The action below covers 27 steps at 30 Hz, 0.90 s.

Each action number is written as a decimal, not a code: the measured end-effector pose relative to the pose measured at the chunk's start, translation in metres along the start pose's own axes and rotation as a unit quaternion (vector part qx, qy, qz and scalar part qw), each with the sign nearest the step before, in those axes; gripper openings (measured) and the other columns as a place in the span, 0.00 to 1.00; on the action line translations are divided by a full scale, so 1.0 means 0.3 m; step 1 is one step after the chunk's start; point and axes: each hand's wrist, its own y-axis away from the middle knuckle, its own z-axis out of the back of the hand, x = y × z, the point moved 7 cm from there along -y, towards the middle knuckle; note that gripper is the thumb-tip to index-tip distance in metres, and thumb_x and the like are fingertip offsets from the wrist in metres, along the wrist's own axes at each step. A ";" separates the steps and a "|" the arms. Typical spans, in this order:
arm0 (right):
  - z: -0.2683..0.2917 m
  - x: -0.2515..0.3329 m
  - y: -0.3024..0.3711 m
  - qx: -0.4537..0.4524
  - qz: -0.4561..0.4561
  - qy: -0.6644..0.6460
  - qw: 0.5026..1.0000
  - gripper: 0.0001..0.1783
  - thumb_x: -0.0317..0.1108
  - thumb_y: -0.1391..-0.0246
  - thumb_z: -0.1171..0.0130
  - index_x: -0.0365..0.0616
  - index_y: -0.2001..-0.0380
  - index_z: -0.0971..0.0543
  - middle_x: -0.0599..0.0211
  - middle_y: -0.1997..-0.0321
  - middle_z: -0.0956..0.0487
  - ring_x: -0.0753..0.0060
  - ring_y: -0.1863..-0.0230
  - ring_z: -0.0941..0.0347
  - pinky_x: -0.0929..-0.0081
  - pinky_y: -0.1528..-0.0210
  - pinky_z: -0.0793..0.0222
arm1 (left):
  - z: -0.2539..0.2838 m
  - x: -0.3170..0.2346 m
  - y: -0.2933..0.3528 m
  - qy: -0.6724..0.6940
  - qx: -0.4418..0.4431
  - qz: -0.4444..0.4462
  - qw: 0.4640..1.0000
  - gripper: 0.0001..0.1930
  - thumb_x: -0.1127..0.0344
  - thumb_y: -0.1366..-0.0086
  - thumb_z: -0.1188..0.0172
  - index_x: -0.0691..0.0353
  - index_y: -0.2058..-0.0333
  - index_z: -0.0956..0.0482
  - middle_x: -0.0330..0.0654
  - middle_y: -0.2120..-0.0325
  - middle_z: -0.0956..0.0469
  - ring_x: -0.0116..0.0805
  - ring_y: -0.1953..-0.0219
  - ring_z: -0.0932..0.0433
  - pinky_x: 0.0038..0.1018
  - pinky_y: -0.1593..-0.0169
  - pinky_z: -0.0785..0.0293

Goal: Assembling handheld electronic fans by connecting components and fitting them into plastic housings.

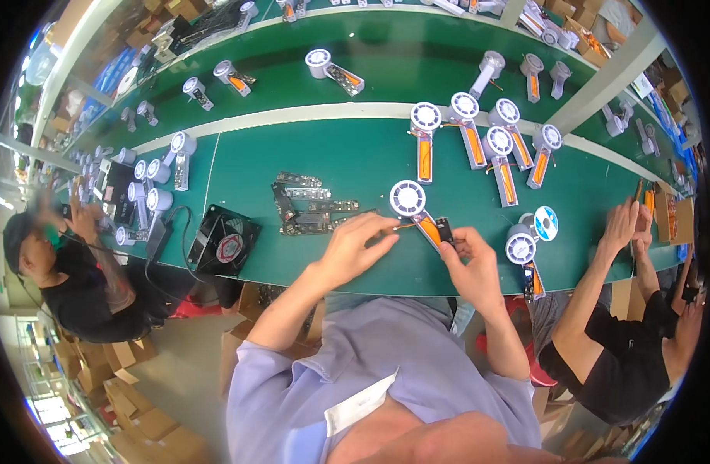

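Observation:
A handheld fan (408, 199) with a round white head lies in front of me, its handle open over an orange battery (429, 230). My left hand (356, 247) is left of the handle, thumb and forefinger closed around the end of a thin wire (405, 226) that leads to the fan. At the handle's right side, my right hand (475, 267) grips a small dark circuit board (444, 229) between thumb and fingers. Its lower end is hidden by the thumb. Several similar circuit boards (308, 193) lie in a loose pile beyond my left hand.
Several open fans (465, 135) stand at the far right, another fan (520, 249) nearer. A black cooling fan (225, 240) sits left on the green table (250, 166). Co-workers sit on both sides: one person (84, 271) left, another's hands (624, 224) right. A shelf (270, 58) runs behind.

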 end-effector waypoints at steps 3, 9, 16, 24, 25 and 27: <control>-0.029 0.036 0.007 -0.019 0.014 0.000 1.000 0.11 0.25 0.35 0.35 0.33 0.52 0.21 0.60 0.64 0.15 0.75 0.67 0.19 0.74 0.62 0.24 | -0.041 -0.007 -0.009 0.067 -0.021 0.019 0.997 0.08 0.75 0.32 0.31 0.66 0.55 0.13 0.44 0.62 0.15 0.33 0.61 0.17 0.27 0.62 0.22; -0.003 0.027 -0.007 -0.002 0.053 0.053 0.997 0.11 0.24 0.35 0.38 0.35 0.52 0.25 0.58 0.68 0.18 0.71 0.71 0.21 0.71 0.67 0.27 | -0.054 -0.109 0.018 -0.001 -0.058 -0.073 0.996 0.07 0.76 0.32 0.32 0.62 0.57 0.17 0.43 0.56 0.14 0.40 0.59 0.17 0.32 0.59 0.22; -0.045 0.104 -0.040 0.020 0.111 0.132 0.985 0.14 0.26 0.38 0.34 0.36 0.52 0.25 0.53 0.66 0.18 0.55 0.70 0.20 0.60 0.67 0.26 | -0.067 -0.121 0.054 -0.054 -0.046 -0.109 0.991 0.11 0.74 0.36 0.30 0.60 0.57 0.19 0.37 0.53 0.14 0.41 0.62 0.20 0.36 0.59 0.24; -0.051 0.136 -0.064 0.063 0.163 0.206 0.963 0.08 0.27 0.43 0.31 0.37 0.61 0.18 0.55 0.65 0.16 0.48 0.63 0.18 0.58 0.62 0.23 | -0.054 -0.196 0.029 -0.158 -0.043 -0.188 0.968 0.13 0.69 0.41 0.26 0.56 0.58 0.15 0.31 0.61 0.16 0.32 0.62 0.24 0.33 0.52 0.33; -0.052 0.127 -0.064 0.062 0.163 0.206 0.963 0.08 0.27 0.43 0.31 0.37 0.61 0.18 0.55 0.65 0.16 0.48 0.63 0.18 0.58 0.62 0.23 | -0.054 -0.206 0.027 -0.162 -0.041 -0.200 0.966 0.12 0.69 0.41 0.25 0.56 0.58 0.15 0.31 0.62 0.16 0.32 0.62 0.24 0.34 0.51 0.33; -0.002 0.117 -0.060 -0.070 0.184 0.219 0.956 0.07 0.27 0.42 0.31 0.38 0.62 0.18 0.55 0.66 0.17 0.48 0.66 0.19 0.58 0.64 0.24 | -0.057 -0.193 0.031 -0.152 -0.037 -0.192 0.969 0.12 0.68 0.41 0.25 0.56 0.59 0.14 0.30 0.64 0.16 0.32 0.62 0.24 0.35 0.49 0.33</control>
